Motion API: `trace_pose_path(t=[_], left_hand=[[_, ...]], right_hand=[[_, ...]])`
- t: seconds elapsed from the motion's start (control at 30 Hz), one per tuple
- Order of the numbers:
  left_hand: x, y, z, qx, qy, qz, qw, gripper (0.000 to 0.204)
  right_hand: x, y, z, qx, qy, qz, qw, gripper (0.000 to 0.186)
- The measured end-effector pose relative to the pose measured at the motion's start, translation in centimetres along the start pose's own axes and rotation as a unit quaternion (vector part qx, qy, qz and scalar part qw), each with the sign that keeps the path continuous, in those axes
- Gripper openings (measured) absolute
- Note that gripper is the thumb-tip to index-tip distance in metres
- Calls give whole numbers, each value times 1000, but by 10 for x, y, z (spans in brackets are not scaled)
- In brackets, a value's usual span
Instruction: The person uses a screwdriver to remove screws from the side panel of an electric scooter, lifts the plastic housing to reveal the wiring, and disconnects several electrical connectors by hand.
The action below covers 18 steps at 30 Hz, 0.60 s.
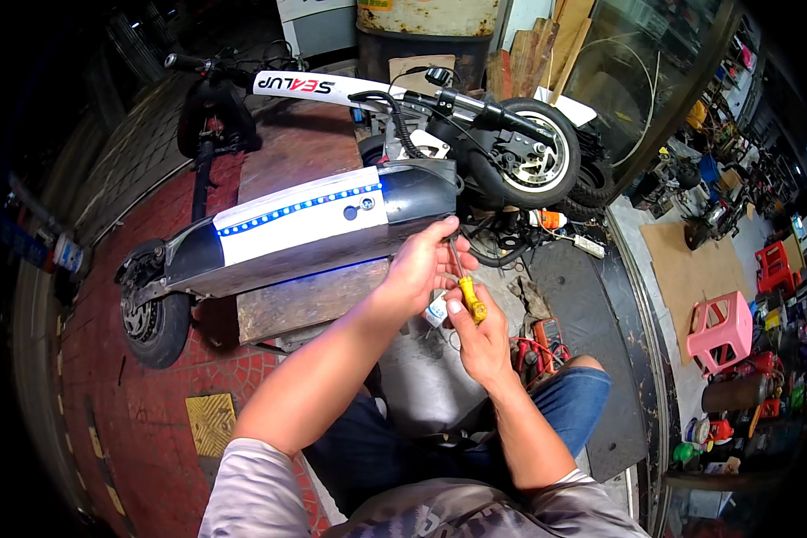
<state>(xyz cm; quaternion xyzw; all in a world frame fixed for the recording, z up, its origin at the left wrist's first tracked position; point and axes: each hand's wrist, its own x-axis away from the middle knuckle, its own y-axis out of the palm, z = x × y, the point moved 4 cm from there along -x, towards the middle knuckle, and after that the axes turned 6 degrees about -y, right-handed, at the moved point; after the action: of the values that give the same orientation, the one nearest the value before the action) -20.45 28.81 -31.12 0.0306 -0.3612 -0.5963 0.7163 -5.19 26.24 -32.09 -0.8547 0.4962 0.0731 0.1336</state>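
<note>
A folded electric scooter lies on its side, its long dark deck point(314, 251) wrapped with a white panel and a strip of blue lights. My right hand point(486, 339) grips the yellow handle of a screwdriver point(472, 300), whose thin shaft slants up toward the front end of the deck. Beside that end is my left hand point(417, 269), thumb up against the deck's corner and fingers curled around the screwdriver's tip. What its fingers pinch, if anything, is hidden. A small white package point(436, 310) shows just below the left fingers.
The white stem point(323, 87) and front wheel point(540, 152) lie beyond the deck. A wooden board point(309, 300) supports the deck. Dark cables point(498, 255) hang near the right hand; a red meter with leads point(547, 339) is closer. A pink stool point(721, 332) stands amid clutter to the right.
</note>
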Motion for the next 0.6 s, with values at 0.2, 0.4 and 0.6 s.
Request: trace_pose_path(t=[0.2, 0.4, 0.6], left_hand=[[3, 4, -6, 46, -38, -38, 998, 37], [10, 16, -17, 51, 22, 31, 998, 21], [8, 3, -12, 23, 21, -3, 1000, 13]], right_hand=[[16, -7, 1, -20, 10, 13, 1000, 20], [39, -14, 17, -67, 18, 58, 996, 20], [37, -45, 9, 9, 49, 2, 999, 26]])
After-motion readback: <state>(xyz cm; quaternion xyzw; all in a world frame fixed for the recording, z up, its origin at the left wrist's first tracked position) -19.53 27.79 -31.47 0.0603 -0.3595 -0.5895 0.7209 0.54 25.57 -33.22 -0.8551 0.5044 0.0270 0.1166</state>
